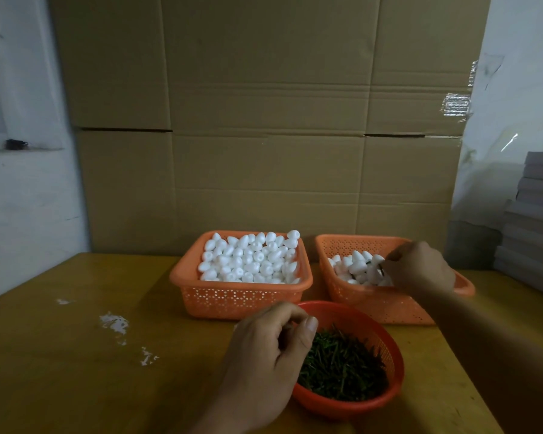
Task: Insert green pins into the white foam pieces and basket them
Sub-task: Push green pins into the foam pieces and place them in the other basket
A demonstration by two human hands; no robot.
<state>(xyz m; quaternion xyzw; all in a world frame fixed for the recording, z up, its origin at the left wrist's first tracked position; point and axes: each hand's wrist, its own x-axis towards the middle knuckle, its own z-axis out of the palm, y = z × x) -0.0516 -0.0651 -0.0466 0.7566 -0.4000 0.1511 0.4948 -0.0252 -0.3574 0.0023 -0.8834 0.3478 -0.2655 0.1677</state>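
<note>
An orange basket (242,296) at the middle is heaped with white foam pieces (251,258). A second orange basket (373,305) to its right holds a smaller pile of foam pieces (355,266), some with dark pins in them. My right hand (420,267) reaches into this right basket, its fingertips pinching a foam piece with a green pin (381,269). A round red bowl (370,405) of green pins (342,368) sits nearest me. My left hand (270,355) hovers over the bowl's left rim with fingers curled; whether it holds a pin is hidden.
Everything stands on a yellow wooden table (76,355) with white scuff marks (116,324) at the left. A tall cardboard sheet (264,120) closes off the back. Stacked grey boards (533,220) rise at the right edge.
</note>
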